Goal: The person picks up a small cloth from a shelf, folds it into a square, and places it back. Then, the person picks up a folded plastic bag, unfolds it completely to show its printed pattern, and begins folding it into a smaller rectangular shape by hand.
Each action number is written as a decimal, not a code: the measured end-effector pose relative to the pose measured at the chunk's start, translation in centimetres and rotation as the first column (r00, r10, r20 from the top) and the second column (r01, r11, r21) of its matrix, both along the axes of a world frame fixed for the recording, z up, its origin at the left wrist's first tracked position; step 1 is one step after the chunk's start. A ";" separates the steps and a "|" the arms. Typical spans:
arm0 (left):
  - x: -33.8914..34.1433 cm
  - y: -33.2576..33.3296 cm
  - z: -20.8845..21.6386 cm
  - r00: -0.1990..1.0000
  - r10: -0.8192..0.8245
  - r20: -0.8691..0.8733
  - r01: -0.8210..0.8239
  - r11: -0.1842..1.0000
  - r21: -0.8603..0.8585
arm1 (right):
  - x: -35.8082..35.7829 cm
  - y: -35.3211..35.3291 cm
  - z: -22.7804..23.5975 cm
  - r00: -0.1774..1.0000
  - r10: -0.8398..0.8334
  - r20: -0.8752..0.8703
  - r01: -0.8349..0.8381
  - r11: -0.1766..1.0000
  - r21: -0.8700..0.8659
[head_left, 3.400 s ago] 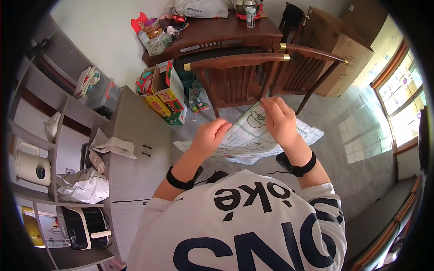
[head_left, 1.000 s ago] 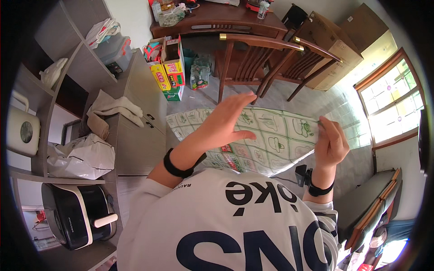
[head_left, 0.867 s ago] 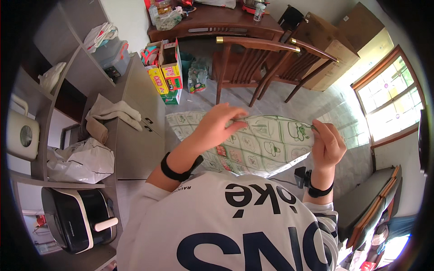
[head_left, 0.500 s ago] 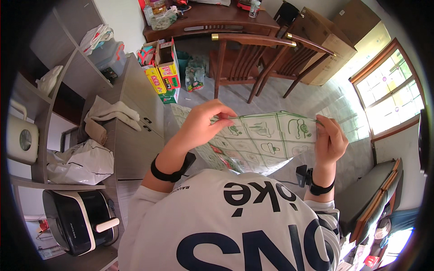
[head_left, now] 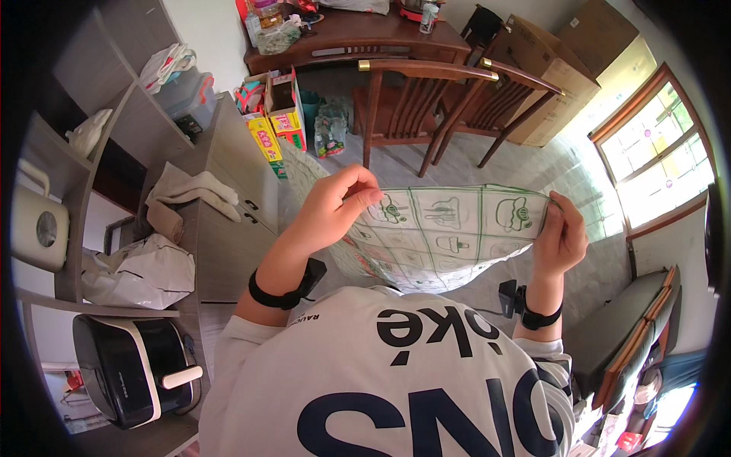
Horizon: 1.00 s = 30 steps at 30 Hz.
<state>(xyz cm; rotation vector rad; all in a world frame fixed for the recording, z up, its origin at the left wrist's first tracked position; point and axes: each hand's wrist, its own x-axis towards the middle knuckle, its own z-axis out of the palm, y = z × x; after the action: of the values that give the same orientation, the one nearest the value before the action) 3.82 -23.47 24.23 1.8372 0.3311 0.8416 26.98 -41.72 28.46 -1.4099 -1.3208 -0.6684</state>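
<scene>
A thin, whitish printed sheet (head_left: 449, 228) hangs between my two hands, with green line drawings in a grid of boxes. I cannot tell whether it is cloth or plastic. My left hand (head_left: 343, 202) pinches its upper edge between thumb and fingers. The upper right corner is gripped by my right hand (head_left: 560, 232), fingers folded over it. Between the hands the top edge runs nearly straight. Part of the sheet trails off left past my left wrist, and its lower part drops out of sight before my shirt. Each wrist wears a black strap with a small device.
A dark wooden desk (head_left: 426, 42) and chairs (head_left: 403, 114) stand ahead, with cardboard boxes (head_left: 541, 99) behind right. Snack cartons (head_left: 274, 114) sit on the floor. Along the left runs a grey cabinet (head_left: 228, 175) with a towel, a white bag (head_left: 145, 274) and a black air fryer (head_left: 126, 373).
My left hand has shifted slightly left, and my hands are a bit farther apart. The sheet is drawn flatter, showing more of its printed boxes.
</scene>
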 end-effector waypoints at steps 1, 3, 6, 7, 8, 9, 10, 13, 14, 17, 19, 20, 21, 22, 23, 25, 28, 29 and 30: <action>-0.2 0.0 0.0 1.000 0.018 -0.011 -0.018 1.000 -0.006 | 0.0 0.0 -0.1 1.000 -0.009 -0.001 0.009 1.000 0.019; -0.8 0.1 0.5 0.998 0.056 -0.039 -0.053 0.996 0.074 | -0.1 0.1 -0.1 1.000 -0.007 -0.012 0.007 1.000 0.008; -1.8 0.2 0.9 0.993 0.072 -0.089 -0.055 0.981 0.185 | -0.3 0.3 -0.1 1.000 -0.002 -0.026 0.002 1.000 -0.005; -2.2 0.3 1.0 0.992 0.050 -0.115 -0.024 0.976 0.216 | -0.4 0.4 0.0 1.000 0.000 -0.028 0.000 1.000 -0.006; -2.4 0.4 1.1 0.992 0.053 -0.114 -0.027 0.976 0.216 | -0.4 0.5 -0.1 1.000 0.003 -0.027 -0.003 1.000 -0.006; -2.7 0.5 1.1 0.990 0.078 -0.115 -0.041 0.956 0.290 | -0.3 0.4 -0.1 0.999 -0.011 -0.043 0.011 1.000 -0.008; -3.0 0.6 1.1 0.988 0.102 -0.114 -0.054 0.931 0.361 | -0.2 0.4 -0.2 0.998 -0.026 -0.058 0.025 1.000 -0.010; -4.2 1.5 0.8 0.938 0.171 -0.302 -0.037 0.915 0.402 | -0.1 0.4 -0.1 0.999 -0.008 -0.033 0.008 1.000 -0.007; -4.5 1.6 0.5 0.938 0.174 -0.301 -0.040 0.914 0.403 | 0.0 0.3 -0.1 1.000 -0.005 -0.031 0.005 1.000 -0.006; -4.8 2.4 0.5 0.907 0.248 -0.341 -0.062 0.878 0.474 | 0.8 0.6 -0.3 0.997 -0.073 -0.019 0.073 0.997 0.015; -5.1 2.3 0.6 0.911 0.177 -0.372 0.010 0.894 0.448 | 0.9 0.5 -0.5 0.996 -0.077 -0.034 0.076 0.997 -0.026; -5.2 2.5 0.6 0.912 0.178 -0.370 0.008 0.893 0.450 | 1.1 0.6 -0.6 0.997 -0.076 -0.032 0.076 0.997 -0.024; -5.1 2.7 0.5 0.922 0.163 -0.352 0.024 0.882 0.471 | 1.4 0.5 -0.6 0.994 -0.077 -0.074 0.075 0.997 -0.032; -5.1 2.9 0.3 0.931 0.147 -0.335 0.040 0.868 0.494 | 1.6 0.4 -0.7 0.990 -0.079 -0.115 0.074 0.996 -0.040; -5.4 2.8 0.0 0.932 0.146 -0.330 0.040 0.867 0.497 | 1.4 0.2 -0.8 0.990 -0.081 -0.112 0.077 0.996 -0.036; -5.5 3.1 -0.6 0.940 0.179 -0.289 0.004 0.844 0.537 | 1.7 0.6 -0.8 0.992 -0.122 -0.009 0.121 0.988 -0.098; -5.5 3.4 -2.0 0.962 0.140 -0.233 -0.015 0.884 0.467 | 2.6 1.2 -1.9 0.998 -0.026 0.057 0.031 0.995 -0.095; -5.3 3.8 -2.3 0.962 0.126 -0.241 -0.005 0.895 0.446 | 2.9 1.6 -2.0 0.998 -0.026 0.066 0.031 0.997 -0.077; -5.5 3.7 -2.7 0.960 0.131 -0.246 -0.009 0.897 0.443 | 2.7 1.1 -2.4 1.000 0.007 0.020 -0.005 0.995 -0.104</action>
<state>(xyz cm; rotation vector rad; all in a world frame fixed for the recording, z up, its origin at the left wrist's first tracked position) -1.71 -19.77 21.50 2.3870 0.4066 0.7558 29.69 -40.63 26.01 -1.4849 -1.3924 -0.6186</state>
